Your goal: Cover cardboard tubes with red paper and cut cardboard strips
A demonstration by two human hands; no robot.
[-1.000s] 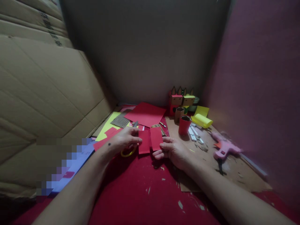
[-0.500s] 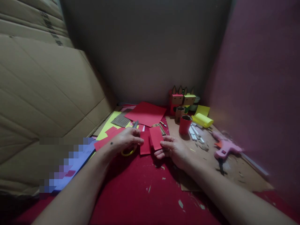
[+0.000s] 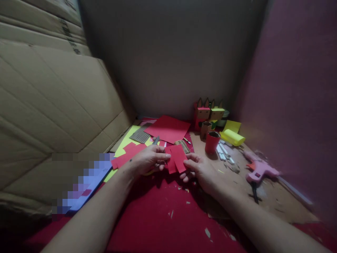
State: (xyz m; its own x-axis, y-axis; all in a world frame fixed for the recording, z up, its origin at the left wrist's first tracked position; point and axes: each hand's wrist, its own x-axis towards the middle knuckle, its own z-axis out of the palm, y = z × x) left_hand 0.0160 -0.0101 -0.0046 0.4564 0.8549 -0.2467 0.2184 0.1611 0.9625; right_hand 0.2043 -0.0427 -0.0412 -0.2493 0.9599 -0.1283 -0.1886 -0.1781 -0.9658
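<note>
Between my hands are two small red paper pieces, one overlapping the other. My left hand (image 3: 153,157) pinches the left red paper piece (image 3: 170,168) by its edge. In my right hand (image 3: 198,168) the right red paper piece (image 3: 179,159) is held between thumb and fingers, in front of the other. Under and behind my left hand lies a pair of scissors (image 3: 156,140), its blades pointing away and its handles mostly covered. Just beyond the papers is a small piece of corrugated cardboard (image 3: 182,144).
A large red sheet (image 3: 168,128), a corrugated strip (image 3: 141,133) and yellow paper (image 3: 126,138) lie at the back left. To the right, a cardboard sheet (image 3: 273,207) bears a red tube (image 3: 212,143), white sticks (image 3: 223,153), rolled yellow paper (image 3: 233,137) and a pink glue gun (image 3: 263,170).
The two red pieces have come closer together and overlap more. My left hand has moved right towards my right hand, and the whole scene has shifted slightly right in view.
</note>
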